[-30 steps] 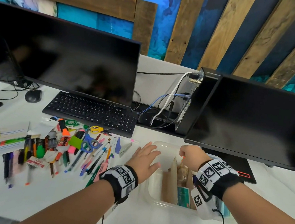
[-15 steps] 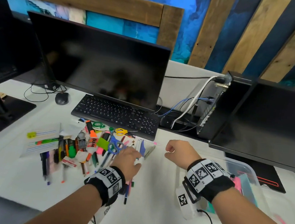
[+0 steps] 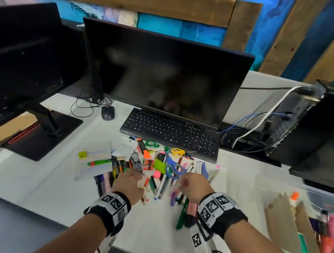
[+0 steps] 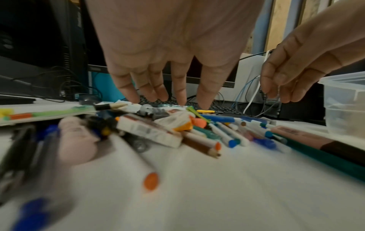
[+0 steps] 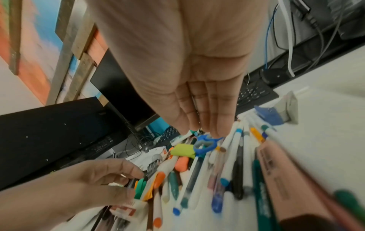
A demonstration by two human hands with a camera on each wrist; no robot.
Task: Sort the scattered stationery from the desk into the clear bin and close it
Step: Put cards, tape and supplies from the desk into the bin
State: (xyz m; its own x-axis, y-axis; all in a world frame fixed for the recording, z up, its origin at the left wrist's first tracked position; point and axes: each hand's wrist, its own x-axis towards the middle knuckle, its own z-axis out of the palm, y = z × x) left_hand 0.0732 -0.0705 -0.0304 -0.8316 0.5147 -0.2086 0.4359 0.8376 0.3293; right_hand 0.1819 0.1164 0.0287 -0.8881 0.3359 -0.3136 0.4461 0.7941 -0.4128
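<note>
The scattered stationery point(image 3: 156, 173) is a pile of pens, markers, a glue bottle point(image 3: 148, 166) and blue scissors point(image 3: 172, 168) on the white desk in front of the keyboard. My left hand point(image 3: 137, 175) hovers over the pile's left part with fingers point(image 4: 205, 100) pointing straight down, holding nothing. My right hand point(image 3: 184, 183) is over the pile's right part, its fingers point(image 5: 215, 123) straight and together just above the blue scissors point(image 5: 205, 143), also empty. The clear bin point(image 3: 321, 195) stands open at the right with cardboard dividers point(image 3: 282, 224) and some pens inside.
A black keyboard point(image 3: 171, 131) and a monitor point(image 3: 164, 73) stand right behind the pile. A second monitor's base point(image 3: 43, 134) is at the left, a mouse point(image 3: 108, 112) beside it. Cables and a black computer case point(image 3: 301, 121) fill the back right.
Both hands left the bin and moved left to the stationery pile. The left hand went further left over it and the right hand followed onto its right side.
</note>
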